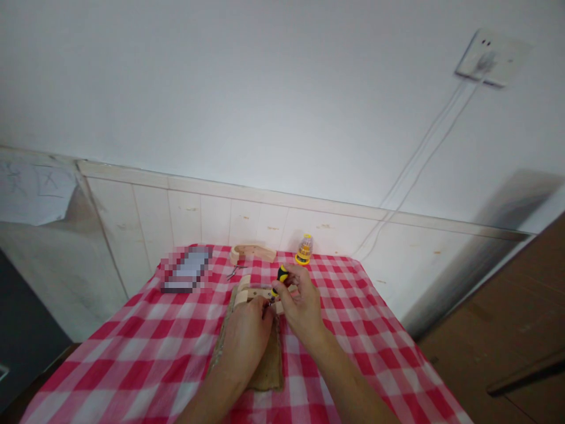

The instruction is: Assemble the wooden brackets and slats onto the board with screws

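My right hand (300,303) is closed round a small screwdriver with a black and yellow handle (281,275), its tip pointing down at a light wooden piece (251,292). My left hand (249,335) rests on that wooden piece with its fingers curled near the screwdriver tip, pinching or steadying something too small to name. Both hands work over a brown board (269,368) lying on the red and white checked tablecloth (145,347).
A second curved wooden part (252,253) and a yellow-capped bit holder (304,249) stand at the table's far edge by the wall. Small metal pliers (235,271) lie nearby. A blurred flat object (185,270) sits far left. White cables run down the wall from a socket (488,59).
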{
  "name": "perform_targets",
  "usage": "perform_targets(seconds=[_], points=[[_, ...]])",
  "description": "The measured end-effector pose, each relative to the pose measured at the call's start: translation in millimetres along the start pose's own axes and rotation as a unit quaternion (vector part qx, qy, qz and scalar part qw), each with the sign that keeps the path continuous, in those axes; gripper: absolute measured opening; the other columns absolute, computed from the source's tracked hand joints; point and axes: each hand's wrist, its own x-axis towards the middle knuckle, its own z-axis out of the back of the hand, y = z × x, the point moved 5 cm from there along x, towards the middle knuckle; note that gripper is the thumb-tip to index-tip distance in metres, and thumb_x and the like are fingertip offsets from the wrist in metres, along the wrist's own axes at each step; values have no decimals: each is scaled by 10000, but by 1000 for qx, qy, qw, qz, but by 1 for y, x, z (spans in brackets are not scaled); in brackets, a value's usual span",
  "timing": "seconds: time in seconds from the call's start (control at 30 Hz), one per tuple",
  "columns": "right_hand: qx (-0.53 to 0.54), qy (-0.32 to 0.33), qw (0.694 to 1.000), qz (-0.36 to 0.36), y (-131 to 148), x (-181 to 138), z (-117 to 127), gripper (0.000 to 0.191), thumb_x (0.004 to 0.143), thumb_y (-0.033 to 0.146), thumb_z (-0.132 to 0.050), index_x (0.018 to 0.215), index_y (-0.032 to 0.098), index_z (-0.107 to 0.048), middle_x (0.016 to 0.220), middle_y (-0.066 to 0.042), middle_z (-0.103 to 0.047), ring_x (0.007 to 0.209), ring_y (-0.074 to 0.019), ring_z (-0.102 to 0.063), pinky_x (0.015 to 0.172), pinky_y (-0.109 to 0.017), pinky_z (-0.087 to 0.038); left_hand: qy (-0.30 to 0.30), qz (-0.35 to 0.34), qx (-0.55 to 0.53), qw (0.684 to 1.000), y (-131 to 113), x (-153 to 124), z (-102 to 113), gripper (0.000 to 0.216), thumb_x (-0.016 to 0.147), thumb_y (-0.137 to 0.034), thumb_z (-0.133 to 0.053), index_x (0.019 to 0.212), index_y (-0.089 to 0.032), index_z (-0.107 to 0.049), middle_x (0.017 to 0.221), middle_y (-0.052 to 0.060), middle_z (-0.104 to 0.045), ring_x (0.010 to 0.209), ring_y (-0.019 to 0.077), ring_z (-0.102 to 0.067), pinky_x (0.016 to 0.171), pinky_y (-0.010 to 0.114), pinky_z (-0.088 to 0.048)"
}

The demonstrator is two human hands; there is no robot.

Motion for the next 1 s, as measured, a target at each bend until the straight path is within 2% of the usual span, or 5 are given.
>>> perform_targets(seconds=[0.17, 0.33, 0.5, 0.63, 1.0], points=[[-19, -2, 1000, 9, -5, -2, 1, 314, 917, 280, -674, 1226, 254, -625, 1037, -63, -745, 814, -196, -729, 751, -350, -628, -19, -15, -3, 1000, 0, 0, 1, 228, 965, -251, -526, 942, -199, -746, 928, 81, -787, 840, 221, -707, 686, 299, -377], [-8, 21, 1000, 13, 0, -7, 3, 346, 962, 215, -577, 1303, 264, -565, 1143, -99, -725, 970, -224, -746, 827, -386, -631, -7, -9, -4, 1000, 2, 1, -1, 247, 977, -269, -514, 932, -196, -745, 879, 75, -784, 776, 207, -698, 647, 294, -356], [21, 42, 999, -18, 0, -8, -1, 333, 964, 206, -568, 1291, 270, -563, 1067, -78, -742, 909, -207, -753, 801, -370, -634, 5, -4, -7, 1000, 1, 2, -2, 242, 981, -281, -518, 959, -204, -746, 930, 75, -786, 808, 203, -705, 663, 289, -371], [39, 24, 998, -43, -9, -7, -3, 339, 943, 223, -603, 1279, 265, -580, 1066, -76, -736, 883, -200, -749, 744, -333, -634, 12, 9, -8, 1000, 2, 0, -2, 243, 979, -271, -515, 1000, -203, -748, 953, 86, -785, 849, 212, -715, 692, 288, -396], [-16, 11, 999, -47, -4, 1, 4, 308, 890, 271, -702, 1191, 259, -638, 990, -46, -741, 824, -207, -713, 733, -350, -610, 22, 16, -6, 1000, 1, 2, -1, 255, 981, -263, -500, 1040, -209, -743, 1004, 93, -783, 910, 220, -718, 751, 289, -429]])
